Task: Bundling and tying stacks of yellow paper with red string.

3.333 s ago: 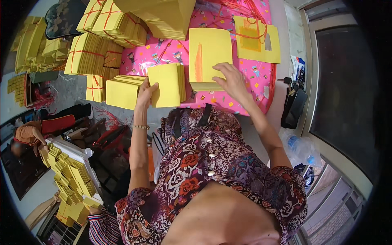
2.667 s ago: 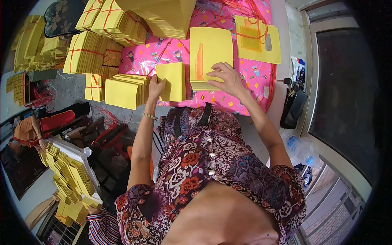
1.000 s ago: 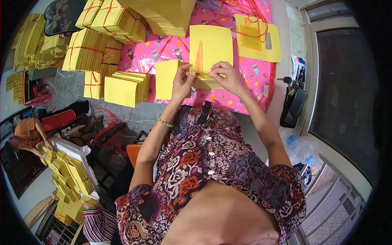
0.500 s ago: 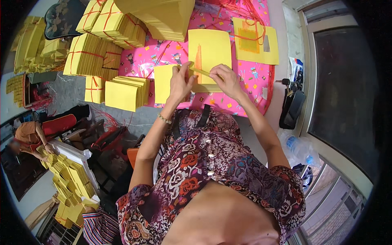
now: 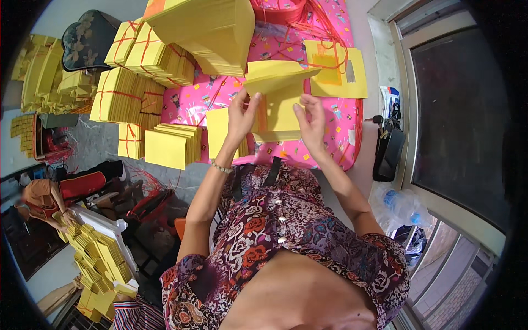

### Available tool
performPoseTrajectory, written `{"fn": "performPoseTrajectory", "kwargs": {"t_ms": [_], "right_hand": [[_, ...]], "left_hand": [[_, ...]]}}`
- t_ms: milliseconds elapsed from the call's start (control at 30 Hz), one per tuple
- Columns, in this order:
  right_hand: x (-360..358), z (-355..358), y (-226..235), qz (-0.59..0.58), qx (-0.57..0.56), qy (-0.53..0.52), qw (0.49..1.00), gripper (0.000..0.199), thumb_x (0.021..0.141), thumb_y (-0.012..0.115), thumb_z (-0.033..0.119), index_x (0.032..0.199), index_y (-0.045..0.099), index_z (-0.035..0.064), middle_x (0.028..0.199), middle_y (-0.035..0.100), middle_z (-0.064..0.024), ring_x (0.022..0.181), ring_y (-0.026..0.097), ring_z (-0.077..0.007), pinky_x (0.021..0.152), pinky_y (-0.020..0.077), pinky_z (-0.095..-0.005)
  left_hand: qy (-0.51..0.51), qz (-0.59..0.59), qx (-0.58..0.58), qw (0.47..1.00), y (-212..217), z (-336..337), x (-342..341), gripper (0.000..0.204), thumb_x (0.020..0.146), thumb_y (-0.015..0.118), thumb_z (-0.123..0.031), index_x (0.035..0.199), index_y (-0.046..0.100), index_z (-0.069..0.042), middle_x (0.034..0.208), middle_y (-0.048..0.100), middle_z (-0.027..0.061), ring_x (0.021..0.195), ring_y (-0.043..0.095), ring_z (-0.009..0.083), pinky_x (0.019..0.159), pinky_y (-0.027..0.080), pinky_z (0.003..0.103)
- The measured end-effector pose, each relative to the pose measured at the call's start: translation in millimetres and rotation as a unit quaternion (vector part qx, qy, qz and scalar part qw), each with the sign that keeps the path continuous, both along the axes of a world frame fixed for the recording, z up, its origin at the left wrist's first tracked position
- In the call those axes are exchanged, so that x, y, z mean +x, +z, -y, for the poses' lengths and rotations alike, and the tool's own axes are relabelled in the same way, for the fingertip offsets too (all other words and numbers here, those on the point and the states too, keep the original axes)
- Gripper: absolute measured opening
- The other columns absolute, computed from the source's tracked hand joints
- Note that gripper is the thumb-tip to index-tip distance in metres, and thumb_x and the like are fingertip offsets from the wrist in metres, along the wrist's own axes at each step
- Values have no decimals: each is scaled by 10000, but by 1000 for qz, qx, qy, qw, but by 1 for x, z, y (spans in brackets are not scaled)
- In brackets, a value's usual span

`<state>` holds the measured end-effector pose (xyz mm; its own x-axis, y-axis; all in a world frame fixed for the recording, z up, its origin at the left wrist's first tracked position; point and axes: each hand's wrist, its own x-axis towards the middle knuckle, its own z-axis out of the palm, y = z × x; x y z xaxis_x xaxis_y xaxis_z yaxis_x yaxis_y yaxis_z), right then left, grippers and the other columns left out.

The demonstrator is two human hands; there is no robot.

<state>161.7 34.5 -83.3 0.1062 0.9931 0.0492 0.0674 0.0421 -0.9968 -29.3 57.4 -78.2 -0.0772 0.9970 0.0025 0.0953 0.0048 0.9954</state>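
We see the yellow sheet [image 5: 281, 80] raised over the yellow stack [image 5: 282, 116]. Our left hand [image 5: 241, 116] is at its left edge; whether it pinches, we cannot tell. Our right hand [image 5: 312, 124] is spread, gripping nothing, so one-sided support could let the sheet slip askew.
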Motion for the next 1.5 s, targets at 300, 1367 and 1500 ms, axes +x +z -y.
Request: {"fn": "performPoseTrajectory", "kwargs": {"t_ms": [300,1367,1500], "right_hand": [[-12,-17,6,-385,-190,143,892,757,847,682,372,1390,230,102,1356,355,-74,1245,402,-237,970,393,-483],[-9,-6,40,-184,-195,166,949,334,913,574,202,1149,541,-31,986,639,-71,845,626,-121,717,519,-267],[-7,-9,41,-199,-240,168,935,345,926,557,209,1183,529,-18,1044,624,-76,906,615,-113,789,508,-258]], "left_hand": [[-14,218,-140,966,21,37,20,185,934,569,-175,1076,585,-57,635,554,-39,501,501,41,479,397,189],[-116,254,-181,943,48,22,6,498,937,461,-64,1385,262,24,1324,445,147,1204,450,201,991,381,301],[-117,268,-206,934,46,18,7,502,942,455,-68,1388,247,34,1329,437,167,1213,447,214,995,384,307]]}}
